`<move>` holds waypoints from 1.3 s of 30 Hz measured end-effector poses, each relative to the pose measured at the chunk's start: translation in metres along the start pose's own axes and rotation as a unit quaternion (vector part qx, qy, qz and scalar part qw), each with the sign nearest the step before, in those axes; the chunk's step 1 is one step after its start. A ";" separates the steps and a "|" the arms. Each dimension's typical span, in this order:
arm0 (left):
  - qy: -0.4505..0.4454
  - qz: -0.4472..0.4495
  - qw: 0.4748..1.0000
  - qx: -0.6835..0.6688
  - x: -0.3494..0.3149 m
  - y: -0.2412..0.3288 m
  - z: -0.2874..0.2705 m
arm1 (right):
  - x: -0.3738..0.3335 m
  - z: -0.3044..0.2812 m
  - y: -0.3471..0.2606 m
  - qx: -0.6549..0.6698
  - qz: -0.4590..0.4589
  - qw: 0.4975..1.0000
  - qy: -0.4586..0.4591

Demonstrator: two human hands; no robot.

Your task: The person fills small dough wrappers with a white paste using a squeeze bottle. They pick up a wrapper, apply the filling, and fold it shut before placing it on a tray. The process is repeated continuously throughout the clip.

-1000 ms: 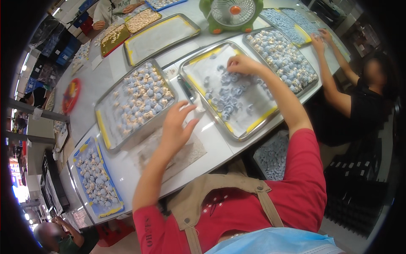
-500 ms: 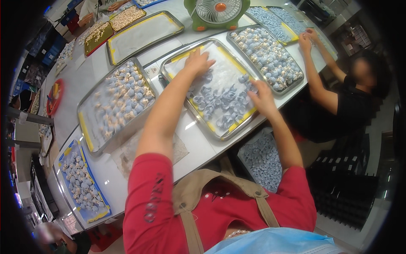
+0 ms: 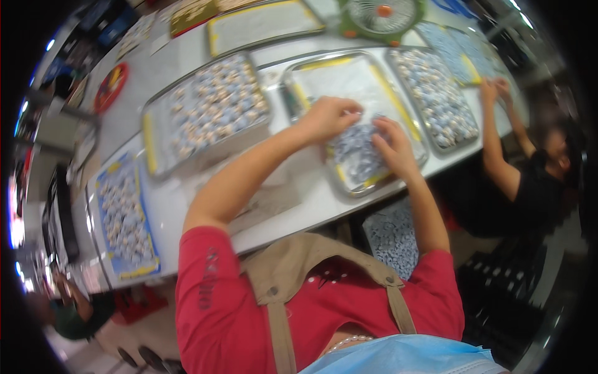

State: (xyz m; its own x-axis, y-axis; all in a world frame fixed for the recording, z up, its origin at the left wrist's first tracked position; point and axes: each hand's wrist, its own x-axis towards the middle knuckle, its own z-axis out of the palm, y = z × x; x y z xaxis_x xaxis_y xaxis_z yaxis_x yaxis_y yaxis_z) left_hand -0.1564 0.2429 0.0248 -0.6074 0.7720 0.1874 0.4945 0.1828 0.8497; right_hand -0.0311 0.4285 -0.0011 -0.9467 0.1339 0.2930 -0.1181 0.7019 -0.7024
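A metal tray [image 3: 408,100] lined with white sheet and yellow edging lies in front of me. Small pale-blue curled pieces [image 3: 358,156] are heaped in its nearer half. Over the tray's middle, my left hand [image 3: 333,119] is closed in a pinch, and whatever sits between its fingertips is too small and blurred to name. Just to its right, my right hand [image 3: 395,148] hovers at the edge of the heap with thumb and fingers curled inward. A bit of pale blue shows by its fingertips, but I cannot make out what it holds.
Trays of blue-and-cream pieces stand left [image 3: 212,106] and right [image 3: 436,96]; a blue-rimmed tray [image 3: 128,215] is at the near left. Behind are a lined tray [image 3: 265,28] and a green fan [image 3: 381,19]. Below the table edge sits a container of blue pieces [image 3: 392,240]. A co-worker [image 3: 529,168] works at right.
My left hand has come from the tray's far left to its middle, its spread fingers now pinched. My right hand has closed in toward it. The whole view has shifted.
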 end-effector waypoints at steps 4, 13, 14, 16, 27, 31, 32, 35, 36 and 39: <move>0.014 0.000 0.999 -0.029 -0.074 0.038 -0.022 | -0.013 0.011 -0.015 -0.023 -0.029 0.999 -0.007; 0.301 -0.217 0.899 0.233 -0.215 -0.050 -0.157 | -0.028 0.023 -0.027 0.111 0.037 0.982 0.148; 0.287 -0.228 0.898 0.246 -0.219 -0.057 -0.167 | -0.029 0.026 -0.031 0.142 0.050 0.975 0.160; 0.253 -0.243 0.897 0.269 -0.218 -0.066 -0.178 | -0.031 0.036 -0.048 0.199 0.070 0.961 0.177; 0.335 -0.101 0.916 0.197 -0.244 -0.040 -0.172 | -0.040 0.115 -0.135 0.092 -0.025 0.995 -0.022; 0.281 -0.184 0.890 -0.308 -0.284 0.015 -0.113 | -0.033 0.134 -0.136 0.006 -0.049 0.998 -0.027; 0.270 -0.189 0.869 -0.369 -0.292 0.022 -0.098 | -0.032 0.136 -0.140 0.005 -0.025 0.998 -0.056; 0.260 -0.205 0.820 -0.467 -0.296 0.016 -0.060 | -0.036 0.139 -0.147 -0.014 0.008 0.993 -0.115; 0.262 -0.212 0.806 -0.487 -0.296 0.014 -0.051 | -0.039 0.140 -0.149 -0.022 0.012 0.991 -0.131; 0.257 -0.224 0.758 -0.556 -0.291 0.017 -0.034 | -0.047 0.146 -0.144 0.001 0.017 0.995 -0.098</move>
State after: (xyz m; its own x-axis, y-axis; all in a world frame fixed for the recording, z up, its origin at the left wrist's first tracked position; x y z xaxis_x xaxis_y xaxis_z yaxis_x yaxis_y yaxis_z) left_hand 0.0077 0.0008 0.0019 -0.8633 0.3923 -0.3176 -0.4885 -0.4911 0.7213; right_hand -0.0132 0.2188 -0.0084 -0.9904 0.0185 0.1368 -0.0853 0.6972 -0.7118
